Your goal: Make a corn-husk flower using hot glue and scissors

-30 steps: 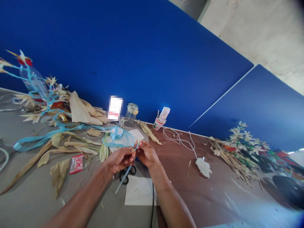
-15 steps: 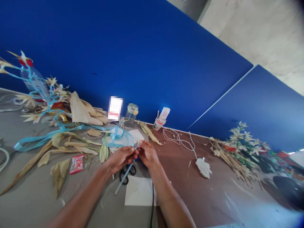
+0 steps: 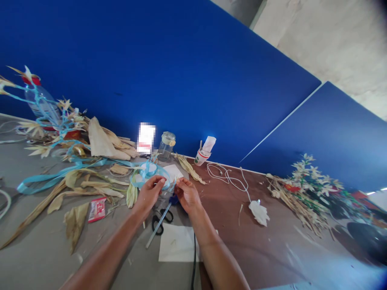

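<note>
At the middle of the worktop (image 3: 121, 264), close handwork was being done above a pair of black-handled scissors (image 3: 153, 224). A small pale-tipped piece (image 3: 175, 179), with some light blue beside it, was pinched by the right hand (image 3: 189, 196) between thumb and forefinger. The thumb and forefinger of the left hand (image 3: 150, 193) were brought near each other just to its left; whether anything thin was gripped there could not be told. Behind them, a loop of light-blue ribbon (image 3: 165, 174) was spread beside its roll (image 3: 148, 170).

The step in hand was judged to be fine shaping or winding of the piece at the fingertips. For the next move, a steady right pinch and a precise left touch seemed to be called for, since something so slight could easily be dropped. A translucent glue stick (image 3: 159, 226) was seen below the hands, apparently set in a dark-blue glue gun (image 3: 173, 200) partly hidden by the right hand.

Along the blue partition (image 3: 187, 80), a folded white paper and a short stick were held in a paper cup (image 3: 200, 158). No contents could be made out in the lidded clear jar (image 3: 166, 148), nor in the red-capped plastic bottle (image 3: 42, 104), which was partly covered by blue-stemmed husk flowers (image 3: 39, 151).
</note>
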Demonstrator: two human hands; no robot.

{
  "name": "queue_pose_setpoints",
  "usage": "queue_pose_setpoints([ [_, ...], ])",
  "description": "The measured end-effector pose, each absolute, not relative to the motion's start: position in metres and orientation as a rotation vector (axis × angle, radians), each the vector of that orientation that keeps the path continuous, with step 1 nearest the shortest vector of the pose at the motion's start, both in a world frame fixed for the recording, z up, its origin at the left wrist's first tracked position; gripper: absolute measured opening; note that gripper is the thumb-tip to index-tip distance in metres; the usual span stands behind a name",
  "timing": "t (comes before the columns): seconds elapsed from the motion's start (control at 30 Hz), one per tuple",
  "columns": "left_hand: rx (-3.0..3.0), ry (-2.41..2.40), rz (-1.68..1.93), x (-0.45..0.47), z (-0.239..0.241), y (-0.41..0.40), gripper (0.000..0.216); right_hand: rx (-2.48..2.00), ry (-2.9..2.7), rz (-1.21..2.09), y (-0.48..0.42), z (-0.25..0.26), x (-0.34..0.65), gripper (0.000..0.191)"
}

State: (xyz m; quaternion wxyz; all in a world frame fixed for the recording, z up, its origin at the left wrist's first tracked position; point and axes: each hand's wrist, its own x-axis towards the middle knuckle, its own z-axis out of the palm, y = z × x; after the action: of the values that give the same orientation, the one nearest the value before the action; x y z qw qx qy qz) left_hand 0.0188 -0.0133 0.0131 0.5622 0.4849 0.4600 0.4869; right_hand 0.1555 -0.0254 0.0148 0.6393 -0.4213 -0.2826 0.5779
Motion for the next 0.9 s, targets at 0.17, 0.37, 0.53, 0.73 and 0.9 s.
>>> queue_pose_setpoints([
  [0.17, 1.400, 1.044, 1.170, 0.023, 0.002, -0.014, 0.028, -0.975, -0.634, 1.279, -0.025, 0.013, 0.157, 0.024],
  [0.37, 1.345, 1.000, 1.003, 0.023, 0.006, -0.013, 0.030, -1.019, -0.703, 1.256, -0.027, 0.013, 0.151, 0.022],
  [0.53, 1.165, 0.964, 1.018, 0.019, 0.016, -0.013, 0.032, -1.087, -0.739, 1.259, -0.030, 0.012, 0.146, 0.022],
  [0.73, 1.086, 0.910, 1.059, 0.019, 0.007, -0.010, 0.029, -1.103, -0.749, 1.266, -0.033, 0.015, 0.143, 0.018],
  [0.9, 0.932, 0.779, 1.037, 0.016, 0.006, -0.010, 0.026, -1.107, -0.771, 1.336, -0.035, 0.017, 0.142, 0.020],
])
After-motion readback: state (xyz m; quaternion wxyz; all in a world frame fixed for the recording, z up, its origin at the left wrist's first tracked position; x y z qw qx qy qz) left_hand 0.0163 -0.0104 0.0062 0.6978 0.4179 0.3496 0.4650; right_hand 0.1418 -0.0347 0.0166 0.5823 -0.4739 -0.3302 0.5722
